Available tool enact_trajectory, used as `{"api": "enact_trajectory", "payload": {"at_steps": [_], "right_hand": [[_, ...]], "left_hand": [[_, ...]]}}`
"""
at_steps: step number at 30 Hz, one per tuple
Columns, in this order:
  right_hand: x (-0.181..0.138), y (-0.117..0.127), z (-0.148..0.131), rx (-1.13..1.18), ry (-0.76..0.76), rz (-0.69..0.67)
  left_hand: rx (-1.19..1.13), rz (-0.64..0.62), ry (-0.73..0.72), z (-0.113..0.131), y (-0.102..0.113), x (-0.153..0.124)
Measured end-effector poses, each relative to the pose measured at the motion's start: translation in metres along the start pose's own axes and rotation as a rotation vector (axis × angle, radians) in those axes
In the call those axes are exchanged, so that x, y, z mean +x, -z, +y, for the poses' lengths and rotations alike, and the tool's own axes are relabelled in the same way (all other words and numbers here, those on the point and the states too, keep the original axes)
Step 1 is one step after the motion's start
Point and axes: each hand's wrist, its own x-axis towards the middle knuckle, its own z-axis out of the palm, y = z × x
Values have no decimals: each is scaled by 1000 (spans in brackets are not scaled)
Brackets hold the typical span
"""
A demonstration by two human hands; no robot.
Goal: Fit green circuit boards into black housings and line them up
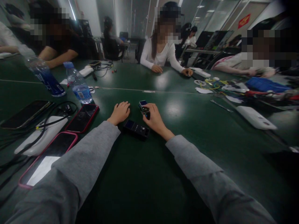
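L sleeve (81,165) & R sleeve (198,161) are both plain med-gray, long n kinda loose tbh, w/ creases nr the elbows. Cuffs (111,128) end abt at the wrists. L hand (119,113) + R hand (156,119) = bare.

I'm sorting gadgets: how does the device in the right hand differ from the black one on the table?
The held device is in the right hand; the black device lies on the table. The black device is closer to the camera than the held device. The hand partly hides the held device; the black device's top shows. Both show a screen-like panel.
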Motion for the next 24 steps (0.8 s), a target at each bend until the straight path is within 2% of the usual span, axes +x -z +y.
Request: {"api": "enact_trajectory", "payload": {"at_steps": [8,12,17,24], "right_hand": [[-1,-5,11,117,-144,130],[1,-11,21,186,-294,172],[2,-14,34,297,-521,140],[1,-14,35,174,-494,173]], "left_hand": [[-16,6,-11,-2,-2,1],[-4,-7,-6,-3,-1,2],[-17,3,-10,-3,0,1],[0,2,-12,-2,-2,2]]}}
